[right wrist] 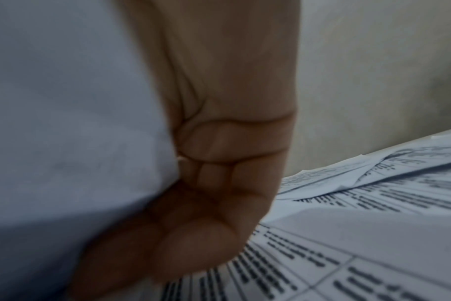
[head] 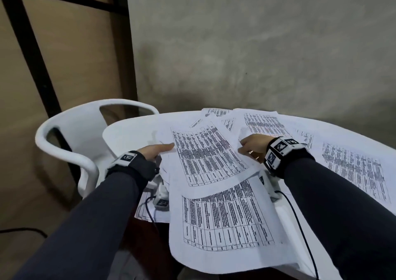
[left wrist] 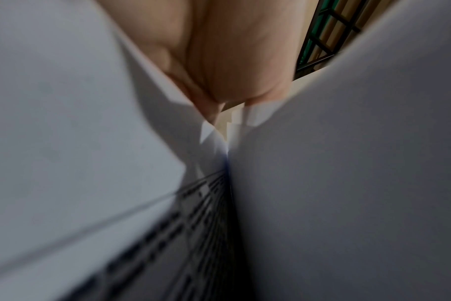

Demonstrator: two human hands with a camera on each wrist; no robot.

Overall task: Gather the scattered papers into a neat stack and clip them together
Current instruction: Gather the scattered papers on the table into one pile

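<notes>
Behind, a bare grey wall (head: 257, 44) backs the white table (head: 132, 127) and white plastic chair (head: 70, 134), printed papers (head: 353, 168) lying scattered across the tabletop, while the left hand (head: 154, 151) and right hand (head: 254, 147) each pinch opposite edges of gathered sheets (head: 205, 153).

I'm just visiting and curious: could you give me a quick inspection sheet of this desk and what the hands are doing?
Surface: white table, mostly covered by papers.
Job's things: printed sheets scattered and overlapping, not yet stacked; one sheet overhangs the near edge. No clip seen.
Clutter: nothing seen.
Grips: left hand holds the sheets' left edge; right hand holds the right edge, fingers curled.
Cables: black cable runs from the right wrist camera; another hangs under the left wrist.
Surroundings: white plastic chair on the left, grey wall behind.
</notes>
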